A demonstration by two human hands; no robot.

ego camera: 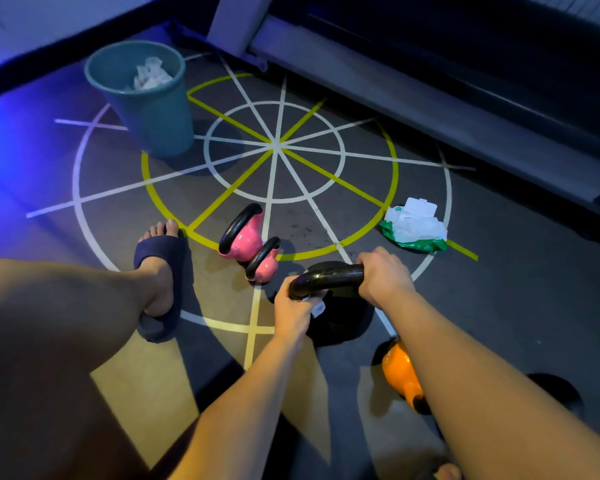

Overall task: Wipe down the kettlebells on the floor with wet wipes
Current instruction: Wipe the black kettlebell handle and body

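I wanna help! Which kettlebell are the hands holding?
The big black kettlebell: the left hand and right hand grip its handle. Nobody holds the pink kettlebells or orange kettlebell.

The black kettlebell [340, 306] stood upright, a white wipe [318, 310] at its handle's left end. Two touching pink kettlebells [245, 239] sat far-left of it, an orange kettlebell [399, 372] near-right.

Pink kettlebells [246, 241] (black handles [235, 224]), teal bin [160, 123]

Black kettlebell [340, 317] there: dark cast metal, handle faintly shiny, while the pink kettlebells [243, 242] and orange kettlebell [400, 372] wear a smooth, glossy coating. Bin [153, 112] is matt plastic, wipe pack [414, 232] crinkled shiny film, floor [499, 306] matt and scuffed under flat painted lines.
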